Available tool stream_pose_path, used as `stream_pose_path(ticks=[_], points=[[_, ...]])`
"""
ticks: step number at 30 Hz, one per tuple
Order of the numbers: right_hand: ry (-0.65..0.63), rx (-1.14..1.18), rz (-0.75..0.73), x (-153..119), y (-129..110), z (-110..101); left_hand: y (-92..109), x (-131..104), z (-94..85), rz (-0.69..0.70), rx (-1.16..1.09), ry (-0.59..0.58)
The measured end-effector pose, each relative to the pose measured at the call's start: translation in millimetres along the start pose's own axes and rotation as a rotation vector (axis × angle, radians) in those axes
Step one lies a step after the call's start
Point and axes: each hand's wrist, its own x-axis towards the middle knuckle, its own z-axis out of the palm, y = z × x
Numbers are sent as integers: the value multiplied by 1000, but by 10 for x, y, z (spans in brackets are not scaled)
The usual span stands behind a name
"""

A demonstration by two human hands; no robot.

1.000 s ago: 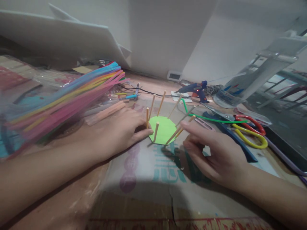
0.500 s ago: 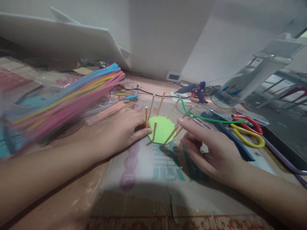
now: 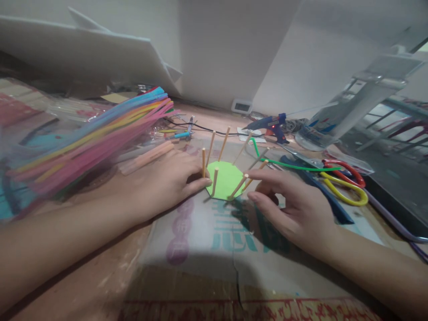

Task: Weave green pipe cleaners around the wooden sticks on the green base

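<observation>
A bright green polygonal base point(image 3: 225, 180) lies on the printed cardboard, with several thin wooden sticks standing around its rim, some leaning outward. My left hand point(image 3: 170, 178) is closed at the base's left edge, thumb and fingers pinching it beside an upright stick point(image 3: 203, 162). On the right, my right hand point(image 3: 290, 200) has its thumb and index finger apart, with nothing between them. Its index fingertip is close to the leaning sticks point(image 3: 239, 186) at the right edge; whether it touches one is unclear.
Colourful pipe cleaners point(image 3: 100, 138) lie at the left. Behind are a blue glue gun point(image 3: 272, 127), a small display point(image 3: 241, 106) and a clear container point(image 3: 344, 102). Scissors with red and yellow handles point(image 3: 346, 189) and a green pipe cleaner point(image 3: 297, 166) lie at the right.
My right hand's index finger has lowered slightly beside the right-hand sticks. My left hand stays at the base's left edge.
</observation>
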Motion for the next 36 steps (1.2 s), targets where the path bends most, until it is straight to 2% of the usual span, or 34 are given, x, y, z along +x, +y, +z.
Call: stream_pose_path(ticks=[4,9,36], points=[[-107,34,159,46,12,118,19,3,5,-9,-2,4],[-199,56,196,45,54,201,37,-2,-1,-7,6,-7],[-248,121,226,19,105,223,7,-8,20,-2,46,-13]])
